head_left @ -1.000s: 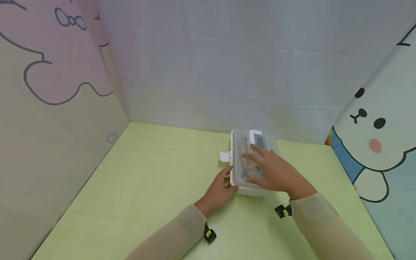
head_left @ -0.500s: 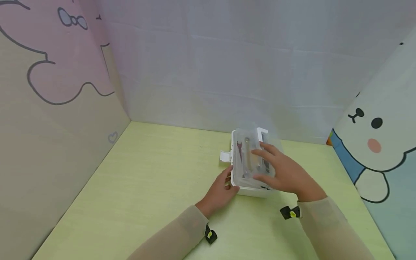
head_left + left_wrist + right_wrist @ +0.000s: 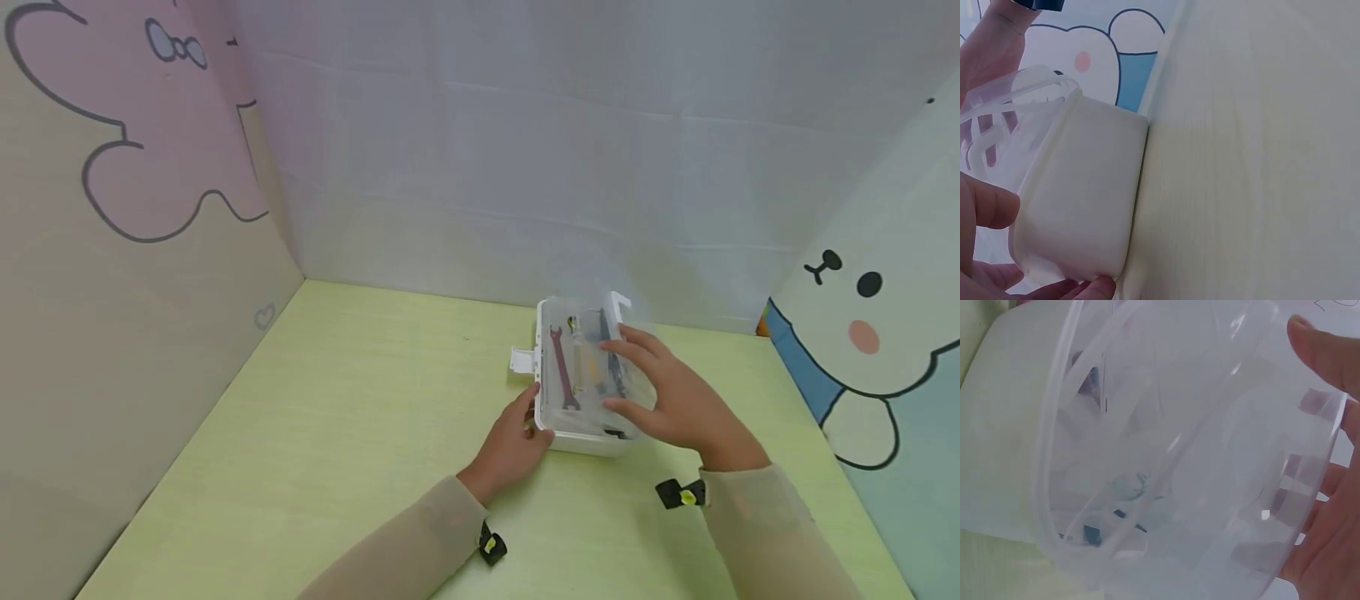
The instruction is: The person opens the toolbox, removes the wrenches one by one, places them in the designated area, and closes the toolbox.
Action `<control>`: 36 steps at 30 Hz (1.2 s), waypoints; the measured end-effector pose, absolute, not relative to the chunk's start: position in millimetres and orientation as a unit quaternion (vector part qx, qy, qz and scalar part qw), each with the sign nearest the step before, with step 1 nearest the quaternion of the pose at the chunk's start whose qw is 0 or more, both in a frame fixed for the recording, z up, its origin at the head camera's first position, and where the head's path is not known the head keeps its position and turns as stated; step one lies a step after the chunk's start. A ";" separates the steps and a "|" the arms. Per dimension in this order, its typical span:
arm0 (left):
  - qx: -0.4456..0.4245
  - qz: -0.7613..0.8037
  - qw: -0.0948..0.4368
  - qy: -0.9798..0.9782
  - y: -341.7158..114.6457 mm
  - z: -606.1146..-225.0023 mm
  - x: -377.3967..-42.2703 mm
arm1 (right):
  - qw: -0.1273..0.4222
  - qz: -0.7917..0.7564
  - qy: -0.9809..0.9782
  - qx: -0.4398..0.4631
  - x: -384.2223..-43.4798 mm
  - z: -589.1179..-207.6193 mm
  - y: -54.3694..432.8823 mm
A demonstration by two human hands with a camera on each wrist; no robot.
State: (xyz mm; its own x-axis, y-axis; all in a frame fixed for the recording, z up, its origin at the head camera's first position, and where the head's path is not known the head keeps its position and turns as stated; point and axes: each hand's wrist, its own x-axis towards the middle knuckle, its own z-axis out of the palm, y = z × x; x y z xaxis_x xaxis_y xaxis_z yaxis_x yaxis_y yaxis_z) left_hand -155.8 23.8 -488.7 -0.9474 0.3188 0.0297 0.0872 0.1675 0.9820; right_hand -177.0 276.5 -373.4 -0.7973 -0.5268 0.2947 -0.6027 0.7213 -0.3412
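Note:
A white plastic box (image 3: 585,445) with a translucent hinged lid (image 3: 1210,462) stands on the table; the lid is tilted up towards the right. Inside lies a red open-ended wrench (image 3: 562,367), beside other slim tools seen dimly through the plastic. My left hand (image 3: 510,454) grips the box's near left corner, thumb on the near end and fingers along the left side. With my right hand (image 3: 682,408) I hold the lid by its raised edge, fingers curled over it; their tips show through the plastic in the right wrist view.
A white latch flap (image 3: 522,360) sticks out from the box's left side. The pale green table (image 3: 360,400) meets a plain white back wall (image 3: 480,167) just behind the box. Cartoon-printed panels close off the left and right sides.
My right hand has moved right, swinging the lid further up, so the wrench and other tools now show more clearly. My left hand keeps its hold on the box corner.

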 end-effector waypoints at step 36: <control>0.114 0.613 0.099 0.775 19.0 -498.2 -154.6 | 0.214 0.472 -0.851 0.088 -161.4 -412.1 299.3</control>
